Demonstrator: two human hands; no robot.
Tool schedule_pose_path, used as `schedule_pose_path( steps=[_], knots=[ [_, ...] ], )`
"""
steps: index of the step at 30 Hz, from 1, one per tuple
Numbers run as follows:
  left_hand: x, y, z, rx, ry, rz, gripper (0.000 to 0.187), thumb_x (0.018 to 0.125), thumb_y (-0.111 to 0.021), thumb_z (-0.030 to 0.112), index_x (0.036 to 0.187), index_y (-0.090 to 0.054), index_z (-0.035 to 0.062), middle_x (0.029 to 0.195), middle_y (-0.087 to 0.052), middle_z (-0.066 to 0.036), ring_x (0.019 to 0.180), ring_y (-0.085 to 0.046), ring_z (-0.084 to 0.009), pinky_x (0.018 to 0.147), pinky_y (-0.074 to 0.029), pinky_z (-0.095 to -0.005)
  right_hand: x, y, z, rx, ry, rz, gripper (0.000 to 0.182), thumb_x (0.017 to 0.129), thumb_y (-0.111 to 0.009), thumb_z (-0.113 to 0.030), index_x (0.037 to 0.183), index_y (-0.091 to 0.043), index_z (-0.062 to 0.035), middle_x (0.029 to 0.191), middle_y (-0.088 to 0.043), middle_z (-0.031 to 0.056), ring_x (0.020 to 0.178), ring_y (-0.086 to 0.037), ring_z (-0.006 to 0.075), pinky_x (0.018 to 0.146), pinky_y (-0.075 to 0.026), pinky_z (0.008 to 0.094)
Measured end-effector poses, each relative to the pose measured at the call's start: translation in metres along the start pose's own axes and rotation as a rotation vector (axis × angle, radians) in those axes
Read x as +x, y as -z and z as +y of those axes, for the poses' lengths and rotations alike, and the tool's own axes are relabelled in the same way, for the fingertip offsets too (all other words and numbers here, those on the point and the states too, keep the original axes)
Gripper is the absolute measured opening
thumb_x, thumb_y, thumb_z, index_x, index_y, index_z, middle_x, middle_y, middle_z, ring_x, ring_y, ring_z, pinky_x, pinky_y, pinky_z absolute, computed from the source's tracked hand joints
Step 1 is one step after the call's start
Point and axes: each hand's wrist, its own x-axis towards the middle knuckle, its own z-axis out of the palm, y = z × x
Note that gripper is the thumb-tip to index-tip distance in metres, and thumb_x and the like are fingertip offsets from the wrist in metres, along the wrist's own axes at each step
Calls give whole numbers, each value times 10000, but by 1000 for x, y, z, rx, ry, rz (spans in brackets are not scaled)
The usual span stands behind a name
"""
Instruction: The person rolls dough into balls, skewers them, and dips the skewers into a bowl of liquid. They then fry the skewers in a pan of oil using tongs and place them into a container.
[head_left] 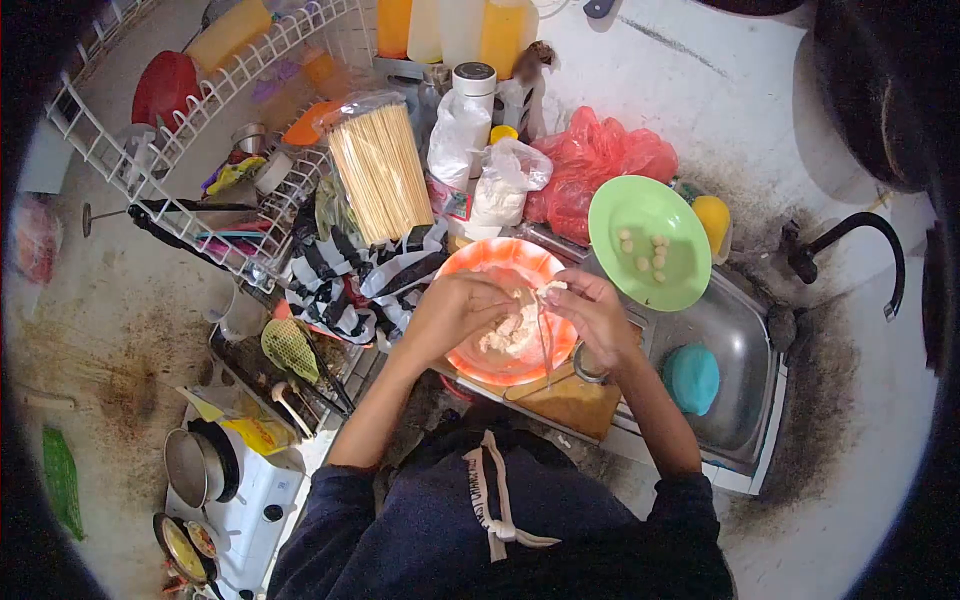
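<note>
Nearest, the wearer's dark shirt point(590, 520), with a pale knotted drawstring point(485, 500) down its front. Both forearms reach forward over an orange-and-white bowl point(497, 375). In the bowl: a rough, pale lump of dough point(515, 338), with smears around it. Left hand point(462, 312) over the bowl's left side, fingers curled in and tips close together; cannot tell whether anything is between them. Right hand point(594, 310) over the right side, fingers bent, thumb and fingertips drawn together on a small whitish bit point(553, 287), apparently dough. A thin utensil point(547, 345) slants across the near rim. Wooden board point(575, 405) partly under the bowl. To the right, a green plate point(625, 205) overlaps the sink point(735, 310), with a small cluster of pale balls point(658, 252) on it. Teal object point(691, 380) inside the sink; black tap point(850, 232) at its far right. Beyond the bowl: a clear bag of white powder point(500, 200), red plastic bag point(600, 165), white flask point(475, 90), and a pack of wooden sticks point(380, 170). White wire rack point(215, 100) at upper left; stove point(250, 510) at lower left.
</note>
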Motion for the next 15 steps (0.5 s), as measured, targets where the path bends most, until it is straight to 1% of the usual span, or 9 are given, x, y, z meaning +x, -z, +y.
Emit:
schedule_pose_path(
  steps=[2, 4, 5, 6, 8, 10, 12, 14, 15],
  knots=[
    [0, 2, -2, 485, -371, 72, 170, 681, -703, 187, 785, -687, 54, 674, -621, -75, 641, -597, -209, 711, -448, -320, 0, 3, -3, -13, -20, 35, 219, 815, -587, -57, 1006, -555, 45, 898, -613, 77, 850, -584, 125, 760, -464, 239],
    [-2, 4, -8, 537, -301, 7, 173, 663, -706, 216, 751, -682, 69, 657, -612, -64, 654, -589, -220, 739, -426, -341, -1, 5, -4, -37, -29, 7, 230, 828, -557, -37, 1043, -527, 40, 968, -587, 110, 895, -580, 159, 849, -467, 291],
    [-3, 5, -10, 589, -230, -55, 180, 646, -710, 246, 717, -678, 84, 641, -602, -54, 667, -582, -232, 766, -405, -361, -1, 4, -4, -37, -29, 7, 230, 828, -557, -37, 1043, -527, 40, 968, -587, 110, 895, -580, 159, 849, -467, 291],
    [0, 6, -8, 588, -230, -55, 180, 646, -710, 246, 717, -678, 84, 641, -602, -54, 667, -582, -232, 766, -405, -361, -2, 3, -4, -14, -38, -1, 241, 829, -555, -34, 1056, -522, 41, 986, -581, 113, 905, -578, 161, 848, -469, 295],
    [5, 7, -3, 663, -5, -198, 165, 632, -717, 270, 664, -664, 117, 650, -611, -40, 698, -590, -203, 792, -383, -372, -2, 2, -3, 9, -48, -8, 253, 831, -552, -31, 1070, -517, 42, 1004, -576, 116, 914, -575, 164, 848, -471, 298],
    [6, 6, -4, 744, -35, -221, 174, 650, -705, 293, 662, -666, 123, 709, -615, -26, 744, -588, -196, 786, -382, -378, -1, 0, -1, 23, -7, 25, 259, 810, -591, -48, 1047, -545, 44, 906, -594, 66, 867, -580, 133, 776, -466, 245],
    [6, 4, -10, 827, -66, -244, 188, 667, -694, 315, 660, -667, 129, 768, -620, -12, 789, -586, -190, 780, -381, -385, -1, 0, 0, 24, 20, 18, 265, 807, -592, -45, 1052, -535, 41, 905, -591, 68, 864, -579, 133, 779, -465, 247],
    [5, 2, -17, 896, -255, -264, 140, 666, -687, 296, 674, -668, 157, 850, -616, 4, 843, -575, -177, 806, -357, -413, -1, -1, -1, 24, 48, 15, 272, 805, -593, -42, 1056, -524, 38, 905, -587, 69, 861, -579, 134, 783, -464, 250],
    [6, 2, -16, 896, -255, -265, 140, 666, -687, 296, 674, -668, 157, 850, -616, 4, 843, -575, -177, 806, -357, -413, -1, -2, -3, 16, 41, 18, 264, 801, -595, -36, 1044, -519, 32, 898, -587, 70, 858, -578, 133, 783, -462, 249]
  ],
)
